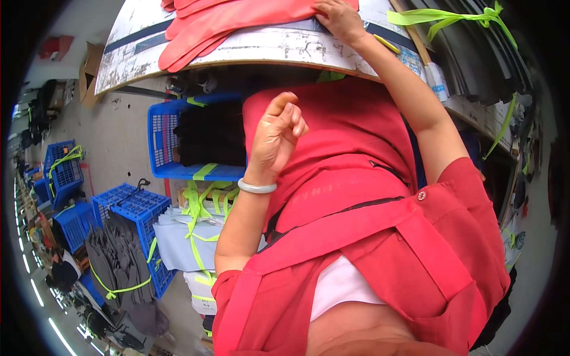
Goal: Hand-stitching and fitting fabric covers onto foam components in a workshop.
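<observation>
Several coral-red cut fabric pieces lie overlapped on the worktable at the far side. My right hand reaches to their right end, its fingers stretched out and resting on the cloth. Closer to me, my left hand is raised in front of my red apron, away from the table. Its fingers are curled in, and I see nothing between them. A pale bangle circles the left wrist.
A blue crate with dark cloth stands below the table's near edge. Left of me are more blue crates, bundled grey pieces and a light-blue stack tied in neon strips. Dark panels lie at the far right.
</observation>
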The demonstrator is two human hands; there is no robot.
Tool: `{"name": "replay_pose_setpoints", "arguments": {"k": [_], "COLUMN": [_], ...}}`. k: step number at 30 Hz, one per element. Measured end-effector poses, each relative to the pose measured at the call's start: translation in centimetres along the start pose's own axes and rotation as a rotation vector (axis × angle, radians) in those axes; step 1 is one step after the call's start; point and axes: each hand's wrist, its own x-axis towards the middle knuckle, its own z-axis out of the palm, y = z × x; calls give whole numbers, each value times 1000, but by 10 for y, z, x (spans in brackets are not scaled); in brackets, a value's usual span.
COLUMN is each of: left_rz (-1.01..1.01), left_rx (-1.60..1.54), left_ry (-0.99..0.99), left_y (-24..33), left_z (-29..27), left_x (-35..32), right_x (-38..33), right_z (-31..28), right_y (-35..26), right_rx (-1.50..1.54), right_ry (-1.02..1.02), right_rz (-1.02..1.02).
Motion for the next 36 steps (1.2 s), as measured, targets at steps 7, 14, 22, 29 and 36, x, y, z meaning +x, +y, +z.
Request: {"name": "replay_pose_setpoints", "arguments": {"k": [7, 14, 22, 29, 36], "left_rz": [167, 129, 145, 289, 258], "left_rx": [273, 256, -18, 247, 308], "left_ry": [368, 381, 314, 467, 472], "left_y": [7, -10, 75, 62, 60], "left_z": [-43, -30, -97, -107, -100], "left_x": [40, 72, 103, 117, 119], "right_x": [-17, -67, -154, -149, -147], "right_z": [-26, -82, -199, -303, -328], "right_y": [-98, -128, -68, 14, 62], "right_rx": [-228, 412, 655, -872, -694], "right_ry": [-140, -273, -713, -96, -39], "right_rz": [-196, 556, 1049, 544, 633]}}
